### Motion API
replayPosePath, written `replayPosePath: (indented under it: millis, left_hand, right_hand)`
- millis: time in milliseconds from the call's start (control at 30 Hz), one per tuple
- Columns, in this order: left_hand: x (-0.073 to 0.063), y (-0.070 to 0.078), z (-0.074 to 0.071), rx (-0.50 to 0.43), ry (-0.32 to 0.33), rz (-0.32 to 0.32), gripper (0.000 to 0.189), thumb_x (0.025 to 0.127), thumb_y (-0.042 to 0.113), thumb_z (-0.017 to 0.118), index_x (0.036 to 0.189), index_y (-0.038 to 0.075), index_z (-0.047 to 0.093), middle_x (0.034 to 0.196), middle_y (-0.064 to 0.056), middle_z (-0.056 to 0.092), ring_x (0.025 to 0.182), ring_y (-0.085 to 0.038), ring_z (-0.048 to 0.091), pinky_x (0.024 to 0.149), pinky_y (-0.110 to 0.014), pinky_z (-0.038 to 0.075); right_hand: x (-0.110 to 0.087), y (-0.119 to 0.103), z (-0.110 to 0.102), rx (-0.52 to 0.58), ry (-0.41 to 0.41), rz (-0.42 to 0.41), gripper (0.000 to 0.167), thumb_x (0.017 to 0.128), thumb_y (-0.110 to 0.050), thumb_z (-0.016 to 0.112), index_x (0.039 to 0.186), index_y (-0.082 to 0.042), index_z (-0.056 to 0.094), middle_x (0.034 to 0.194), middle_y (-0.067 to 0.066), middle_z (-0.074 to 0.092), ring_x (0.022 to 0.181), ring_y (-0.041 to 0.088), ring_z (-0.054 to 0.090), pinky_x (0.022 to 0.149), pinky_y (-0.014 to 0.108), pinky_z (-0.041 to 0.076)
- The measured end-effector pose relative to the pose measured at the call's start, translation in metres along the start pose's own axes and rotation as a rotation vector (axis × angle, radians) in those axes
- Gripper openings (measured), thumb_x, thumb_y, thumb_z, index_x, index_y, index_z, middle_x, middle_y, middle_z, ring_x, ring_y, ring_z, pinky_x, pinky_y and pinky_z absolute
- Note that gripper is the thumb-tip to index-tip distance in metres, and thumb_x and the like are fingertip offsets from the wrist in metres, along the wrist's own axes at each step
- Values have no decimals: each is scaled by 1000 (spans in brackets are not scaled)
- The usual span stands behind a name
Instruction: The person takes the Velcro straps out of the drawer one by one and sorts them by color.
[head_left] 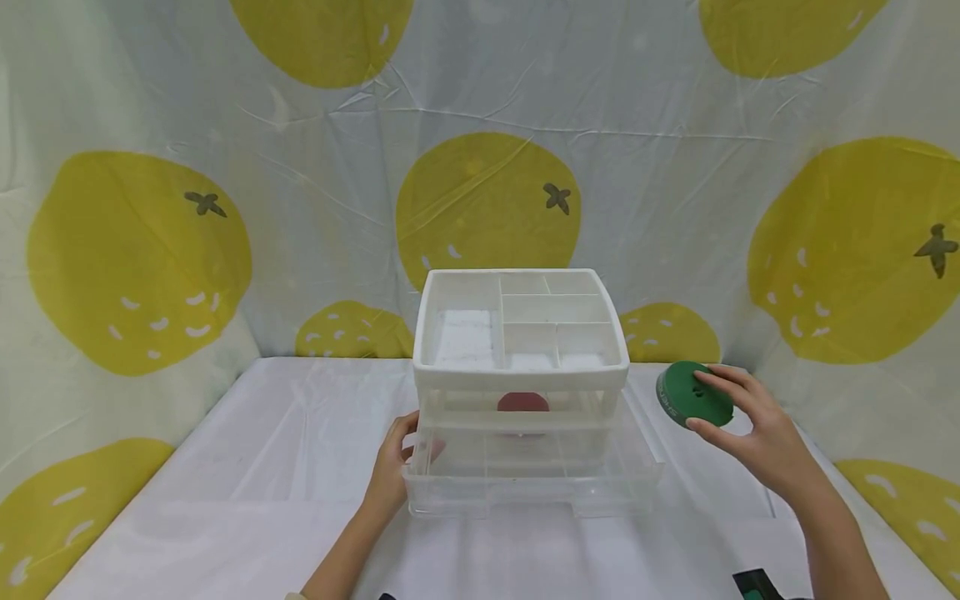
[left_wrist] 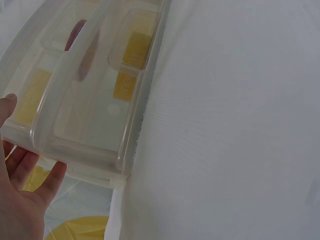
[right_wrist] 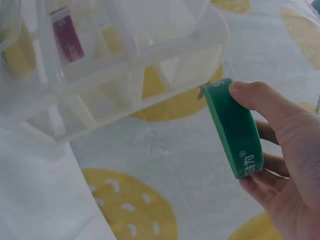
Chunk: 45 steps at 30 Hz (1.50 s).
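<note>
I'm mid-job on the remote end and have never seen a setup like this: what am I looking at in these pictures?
There is no machine here, just a person's two bare hands. The wide picture comes from a camera on the head, looking forward and down; the other two come from cameras on the left and right wrists. On the white surface stands a drawer box with open compartments on top and a clear lower drawer pulled out. A reddish thing shows inside the box. The left hand touches this unit at its left side. The right hand holds a green roll up to the right of it.
</note>
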<state>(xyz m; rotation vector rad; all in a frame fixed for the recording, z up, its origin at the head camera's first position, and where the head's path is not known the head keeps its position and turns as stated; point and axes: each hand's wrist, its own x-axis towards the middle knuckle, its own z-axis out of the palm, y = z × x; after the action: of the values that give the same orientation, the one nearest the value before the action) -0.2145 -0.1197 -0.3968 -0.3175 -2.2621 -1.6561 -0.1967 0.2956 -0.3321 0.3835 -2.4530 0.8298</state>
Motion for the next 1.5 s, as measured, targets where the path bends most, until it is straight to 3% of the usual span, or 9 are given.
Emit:
replayPosePath:
  millis: [100, 133, 233, 267, 367, 467, 767, 1067, 1500]
  left_hand:
    - [0, -1, 0, 6, 3, 21, 46, 79, 3, 67, 121, -1, 50, 112, -12, 53, 102, -8, 47, 86, -35, 50]
    - [1, -4, 1, 6, 6, 20, 46, 78, 3, 67, 121, -2, 50, 111, -12, 53, 102, -9, 47, 86, -36, 50]
    - [3, -17, 3, 4, 11, 21, 46, 79, 4, 67, 122, 1, 51, 112, -10, 53, 102, -8, 47, 86, -34, 50]
    - [3, -22, 3, 11, 12, 27, 46, 79, 5, 67, 122, 2, 50, 112, -9, 53, 102, -7, 47, 85, -33, 50]
    - [5, -32, 4, 16, 10, 27, 47, 80, 8, 67, 124, 6, 50, 113, -6, 53, 103, -4, 46, 86, -31, 50]
    - [4, -31, 3, 14, 10, 31, 47, 80, 8, 68, 123, 5, 50, 113, -7, 54, 102, -4, 47, 85, -31, 50]
    - [1, -4, -2, 11, -4, -21, 48, 78, 5, 68, 122, 1, 51, 113, -11, 56, 102, -9, 48, 85, -37, 50]
    - [7, -35, 2, -1, 1, 33, 46, 80, 13, 69, 123, 10, 53, 113, -5, 57, 101, -4, 48, 82, -30, 51]
    - [7, -35, 0, -16, -16, 21, 46, 80, 17, 69, 123, 12, 53, 113, -4, 57, 103, -14, 49, 83, -32, 51]
  right_hand:
    - [1, 11, 2, -3, -4, 35, 60, 76, -17, 73, 129, -7, 48, 135, 17, 36, 116, 39, 34, 77, -2, 29]
    - [1, 14, 3, -4, 1, 38, 60, 76, -17, 73, 129, -5, 48, 134, 19, 36, 114, 42, 35, 71, -6, 22]
    - [2, 23, 6, -9, 26, 50, 59, 76, -16, 73, 127, 0, 49, 133, 22, 36, 111, 45, 37, 69, -7, 22]
    - [2, 26, 8, -17, 35, 52, 59, 76, -16, 73, 126, 1, 49, 132, 23, 36, 111, 45, 37, 72, -3, 33]
    - [1, 37, 13, -40, 58, 71, 58, 76, -15, 73, 125, 3, 48, 132, 25, 35, 112, 47, 34, 82, 32, 52]
    - [0, 48, 18, -47, 70, 105, 59, 77, -15, 72, 126, 5, 47, 132, 28, 33, 114, 49, 32, 75, 69, 38]
    - [-7, 76, 34, -32, 137, 182, 58, 78, -15, 71, 126, 7, 47, 131, 32, 32, 114, 50, 31, 81, 70, 35]
    - [-19, 99, 52, -72, 133, 180, 55, 77, -15, 72, 119, 11, 49, 123, 35, 35, 111, 52, 32, 84, 69, 33]
    - [-30, 116, 66, -110, 56, 290, 59, 82, -25, 67, 124, 10, 45, 125, 36, 30, 112, 54, 29, 86, 69, 29]
